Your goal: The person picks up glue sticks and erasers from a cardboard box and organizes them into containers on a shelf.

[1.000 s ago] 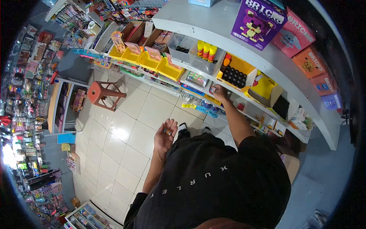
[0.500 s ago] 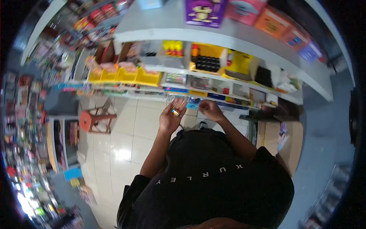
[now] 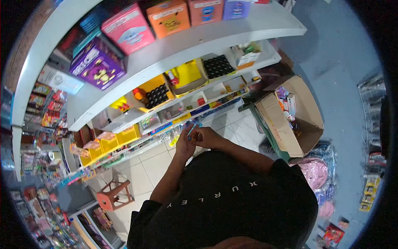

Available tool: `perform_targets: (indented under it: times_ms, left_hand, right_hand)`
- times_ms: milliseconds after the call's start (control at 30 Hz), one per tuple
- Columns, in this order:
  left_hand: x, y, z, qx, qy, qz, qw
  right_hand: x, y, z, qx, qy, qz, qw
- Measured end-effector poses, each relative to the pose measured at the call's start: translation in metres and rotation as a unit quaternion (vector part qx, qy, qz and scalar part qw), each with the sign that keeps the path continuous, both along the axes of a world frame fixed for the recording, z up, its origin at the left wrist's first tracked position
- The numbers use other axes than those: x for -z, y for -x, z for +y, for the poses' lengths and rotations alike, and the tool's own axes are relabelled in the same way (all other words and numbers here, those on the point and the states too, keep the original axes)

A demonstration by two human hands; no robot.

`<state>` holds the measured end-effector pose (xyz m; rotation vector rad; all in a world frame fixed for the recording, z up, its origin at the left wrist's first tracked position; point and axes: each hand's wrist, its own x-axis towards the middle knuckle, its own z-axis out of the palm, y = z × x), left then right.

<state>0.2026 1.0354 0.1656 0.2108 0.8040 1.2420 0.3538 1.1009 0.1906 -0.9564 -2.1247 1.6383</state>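
A small light-blue item (image 3: pixel 192 130) is up at the fingertips, clear of the shelf (image 3: pixel 248 30), so it seems to be in hand but not set down; what remains, the view does not show. The left hand (image 3: pixel 182 147) has a narrow grip beside it; the right hand (image 3: pixel 208 138) curls in close (which bears it, I cannot tell).

From my view the floor tiles (image 3: pixel 151 168) look smooth and glossy, catching light. The box (image 3: pixel 290 120) is matt brown cardboard. The stool (image 3: pixel 114 196) reads as reddish plastic, and I see the yellow bins (image 3: pixel 108 145) as plastic too. Clear, shiny plastic wraps the pink item (image 3: pixel 313 172). The shirt (image 3: pixel 224 199) is matt black cloth.
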Motion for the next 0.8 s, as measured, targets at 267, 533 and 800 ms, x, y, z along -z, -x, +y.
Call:
perform_targets:
  times_ms: [267,533,800]
  left_hand:
    - [0.036,-0.032,0.026,0.074,0.196,0.068,0.975]
    - [0.074,-0.006,0.013,0.023,0.140,0.032,0.989]
    - [0.042,-0.022,0.014,-0.065,0.217,0.062,0.972]
  right_hand:
    - [0.098,-0.096,0.027,0.019,-0.034,-0.097,0.995]
    - [0.212,-0.237,0.079,0.154,-0.078,-0.262,0.949]
    - [0.183,-0.208,0.228,0.249,-0.104,-0.142,0.952]
